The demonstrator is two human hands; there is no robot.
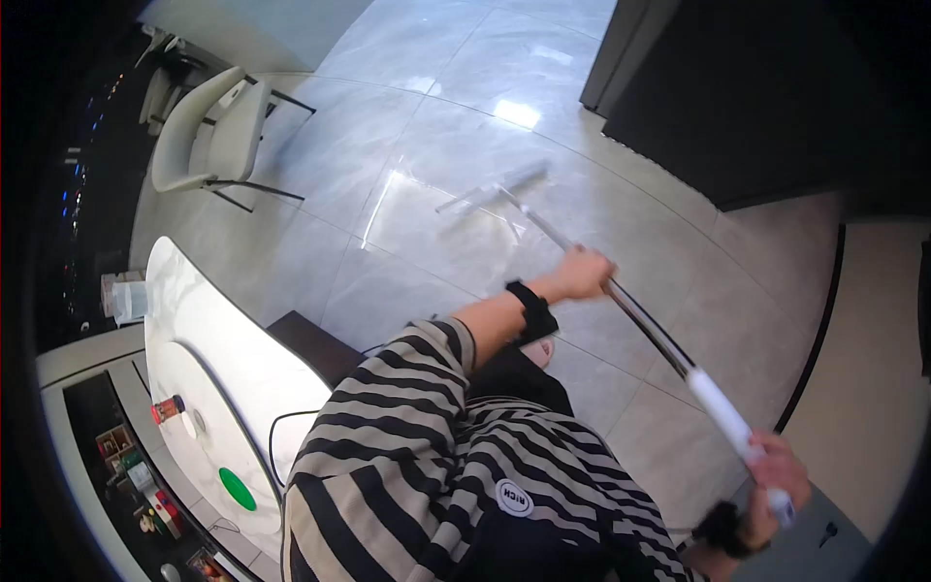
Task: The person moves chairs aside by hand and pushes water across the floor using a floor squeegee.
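I see the mop slanting forward-left down toward the floor, left hand wrapped round it nearer the head, right hand clasping the grip; blur leaves the head's angle uncertain.

Toward one o'clock the long-handled tool ends in a head smeared by blur. At four o'clock the right hand is blurred too. The striped sleeve hides part of the counter at eight o'clock; shelf goods beyond are too small to tell.
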